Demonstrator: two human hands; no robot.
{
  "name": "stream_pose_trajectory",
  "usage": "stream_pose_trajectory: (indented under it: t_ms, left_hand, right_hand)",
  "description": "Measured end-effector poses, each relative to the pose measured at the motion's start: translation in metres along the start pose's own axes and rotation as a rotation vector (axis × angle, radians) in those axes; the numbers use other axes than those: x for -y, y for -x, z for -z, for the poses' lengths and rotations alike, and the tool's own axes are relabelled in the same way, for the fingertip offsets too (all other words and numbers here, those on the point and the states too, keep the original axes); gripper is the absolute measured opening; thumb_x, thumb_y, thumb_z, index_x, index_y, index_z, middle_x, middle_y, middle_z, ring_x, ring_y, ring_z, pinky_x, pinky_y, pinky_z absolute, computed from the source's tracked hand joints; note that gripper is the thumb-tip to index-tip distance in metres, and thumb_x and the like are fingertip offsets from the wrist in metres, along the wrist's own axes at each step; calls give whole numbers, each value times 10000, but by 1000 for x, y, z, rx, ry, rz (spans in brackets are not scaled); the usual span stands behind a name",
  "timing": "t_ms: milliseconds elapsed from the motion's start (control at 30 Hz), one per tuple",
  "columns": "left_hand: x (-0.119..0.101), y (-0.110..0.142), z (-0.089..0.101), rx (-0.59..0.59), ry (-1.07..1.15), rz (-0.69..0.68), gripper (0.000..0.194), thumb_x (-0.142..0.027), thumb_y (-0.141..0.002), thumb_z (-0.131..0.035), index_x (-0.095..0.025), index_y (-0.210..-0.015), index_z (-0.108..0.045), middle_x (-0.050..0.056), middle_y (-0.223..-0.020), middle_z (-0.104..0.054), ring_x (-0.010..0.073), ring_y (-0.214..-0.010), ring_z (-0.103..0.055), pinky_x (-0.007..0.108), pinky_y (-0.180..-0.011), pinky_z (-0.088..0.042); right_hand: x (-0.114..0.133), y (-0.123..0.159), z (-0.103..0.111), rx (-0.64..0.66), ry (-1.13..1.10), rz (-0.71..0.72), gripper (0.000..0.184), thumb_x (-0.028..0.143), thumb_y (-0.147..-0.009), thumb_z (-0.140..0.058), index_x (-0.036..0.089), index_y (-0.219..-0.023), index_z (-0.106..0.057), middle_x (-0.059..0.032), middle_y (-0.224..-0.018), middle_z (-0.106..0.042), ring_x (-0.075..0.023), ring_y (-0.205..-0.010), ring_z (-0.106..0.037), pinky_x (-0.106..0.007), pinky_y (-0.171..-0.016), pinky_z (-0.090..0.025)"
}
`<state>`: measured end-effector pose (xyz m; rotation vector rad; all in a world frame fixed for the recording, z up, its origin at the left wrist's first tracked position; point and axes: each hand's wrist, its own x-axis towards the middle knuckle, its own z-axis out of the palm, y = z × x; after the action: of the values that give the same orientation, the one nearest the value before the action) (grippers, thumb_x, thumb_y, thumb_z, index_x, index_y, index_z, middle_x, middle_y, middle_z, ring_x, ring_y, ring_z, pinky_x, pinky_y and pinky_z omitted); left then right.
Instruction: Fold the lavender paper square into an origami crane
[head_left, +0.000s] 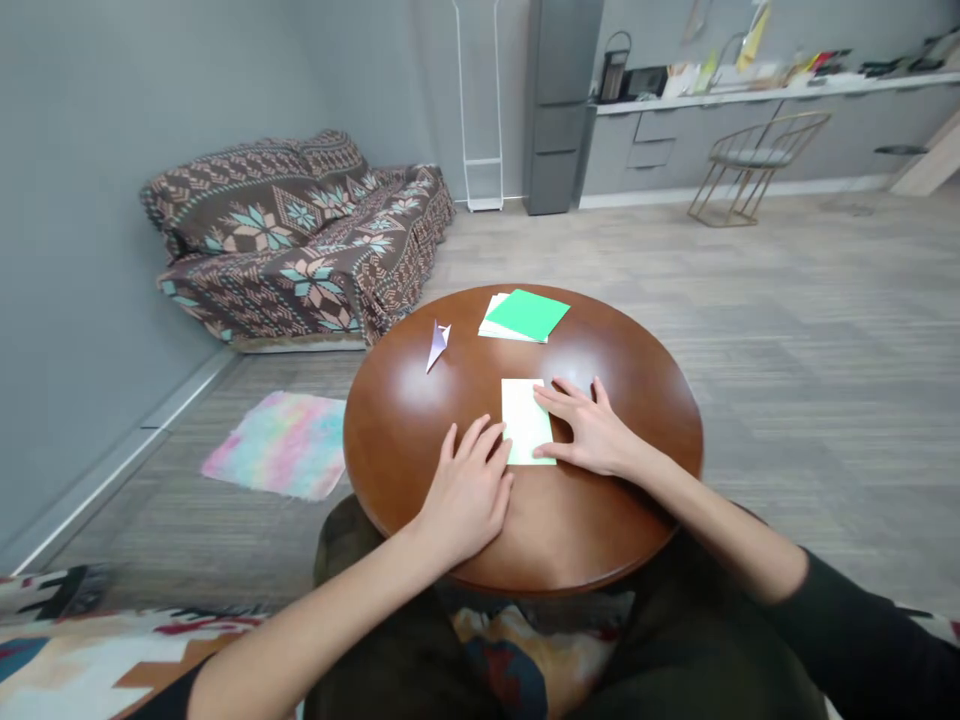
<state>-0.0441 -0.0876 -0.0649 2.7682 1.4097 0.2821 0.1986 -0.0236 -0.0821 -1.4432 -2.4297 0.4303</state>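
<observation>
A pale, nearly white sheet of paper [526,425] lies flat on the round brown table [420,480], longer from front to back than across. My left hand [471,490] rests at its left side, fingers spread and fingertips close to or on the paper's left edge. From the right, my right hand [589,430] reaches over the paper's right edge with thumb and fingers apart, fingertips touching the sheet. Neither hand grips anything. Whether the sheet is folded I cannot tell.
A purple-and-white folded paper piece [438,346] stands at the table's back left. Behind the sheet lies a stack of white paper [495,328] with a green sheet [529,314] on top. A patterned sofa [300,240] and a pastel rug [277,440] are to the left.
</observation>
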Motion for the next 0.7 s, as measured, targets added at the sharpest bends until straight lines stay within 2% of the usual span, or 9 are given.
stream_pose_trajectory:
  t_ms: [200,533,633,700]
  left_hand:
    - [0,-3,2,-55,-51,32,379,-255,-995,-438,-175,-1338,-577,136,-1405,-607,341,-1412,-443,638,-1187,-312]
    - [-4,-23,6,-83,-159,55,373,-281,-983,-460,-156,-1280,-647,164,-1383,-621,374,-1365,-480,707,-1142,-316]
    - [-7,-25,10,-114,-151,45,389,-313,-1001,-437,-152,-1277,-659,168,-1399,-618,374,-1374,-481,700,-1166,-287]
    - [-8,-25,9,-112,-129,-12,428,-328,-1023,-399,-148,-1342,-621,163,-1465,-581,352,-1423,-444,667,-1201,-261]
  right_hand:
    - [1,0,1,1,6,3,916,680,-845,-657,223,-1588,-382,-147,-1633,-395,-441,-1536,-273,-839,-1133,-47]
    - [0,1,0,-8,9,16,889,683,-864,-635,235,-1589,-381,-147,-1636,-388,-435,-1537,-275,-841,-1130,-42]
    - [0,1,1,-8,6,16,885,677,-863,-639,245,-1591,-380,-146,-1637,-388,-443,-1534,-279,-840,-1131,-51]
    - [0,1,1,-6,4,17,886,680,-863,-635,240,-1590,-382,-151,-1636,-389,-443,-1533,-281,-841,-1130,-53]
